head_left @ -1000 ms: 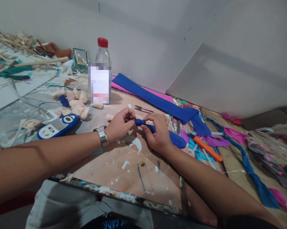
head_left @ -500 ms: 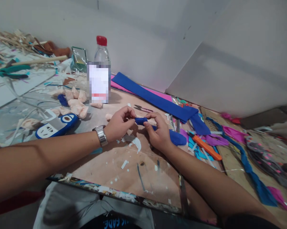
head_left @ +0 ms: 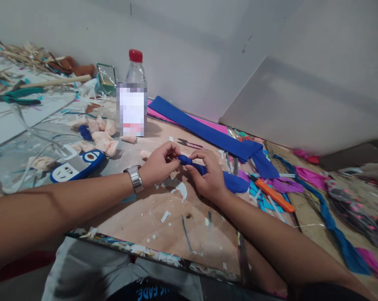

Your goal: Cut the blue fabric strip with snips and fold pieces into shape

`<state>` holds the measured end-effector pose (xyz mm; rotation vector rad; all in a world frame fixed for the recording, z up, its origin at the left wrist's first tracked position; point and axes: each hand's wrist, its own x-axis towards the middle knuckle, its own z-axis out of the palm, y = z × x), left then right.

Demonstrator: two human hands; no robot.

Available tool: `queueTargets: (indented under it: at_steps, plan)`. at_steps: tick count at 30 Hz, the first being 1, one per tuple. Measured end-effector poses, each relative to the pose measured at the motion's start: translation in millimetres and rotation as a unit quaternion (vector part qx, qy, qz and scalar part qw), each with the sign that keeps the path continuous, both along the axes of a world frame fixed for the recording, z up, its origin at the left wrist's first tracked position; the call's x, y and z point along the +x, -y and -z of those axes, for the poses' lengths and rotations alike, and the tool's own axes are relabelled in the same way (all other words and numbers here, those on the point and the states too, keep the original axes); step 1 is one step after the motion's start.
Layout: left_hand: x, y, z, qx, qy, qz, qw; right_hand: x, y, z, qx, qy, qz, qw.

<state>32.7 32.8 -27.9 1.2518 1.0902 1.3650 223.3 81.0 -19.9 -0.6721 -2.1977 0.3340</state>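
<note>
My left hand [head_left: 160, 164], with a metal watch at the wrist, pinches one end of a bunched piece of blue crepe paper [head_left: 185, 159]. Thumb and forefinger of my right hand [head_left: 211, 174] are closed on its other side. From there a flat blue tail of the same paper [head_left: 235, 183] runs behind my right hand onto the table. Just beyond my hands lie small thread snips [head_left: 191, 144]. A little peach-coloured crumpled piece [head_left: 145, 154] sits by my left hand.
Peach crumpled pieces [head_left: 104, 142] and a blue power strip [head_left: 78, 166] lie left. A lit phone [head_left: 132, 110] leans on a red-capped bottle [head_left: 136, 71]. A long blue strip [head_left: 195, 127] lies at the back, an orange cutter [head_left: 274, 195] and paper scraps right.
The blue paper between my fingers has gone from a smoother small roll to a more crumpled, twisted bunch. Both hands stay in nearly the same place; the whole view has shifted slightly.
</note>
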Motion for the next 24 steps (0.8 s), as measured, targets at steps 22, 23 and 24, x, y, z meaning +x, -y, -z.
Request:
queueTargets:
  at_steps: [22,23,24]
  plan:
    - [0.1,1.8,-2.2,-0.015,0.001,0.005,1.0,0.4,5.9,-2.7,0.022,0.025,-0.006,0.999]
    - [0.2,2.0,-2.3,-0.02,0.005,0.006,1.0,0.5,6.0,-2.8,0.021,0.026,-0.005,0.999]
    - [0.4,2.1,-2.3,-0.026,0.008,0.007,1.0,0.5,5.9,-2.9,0.021,0.025,-0.005,0.999]
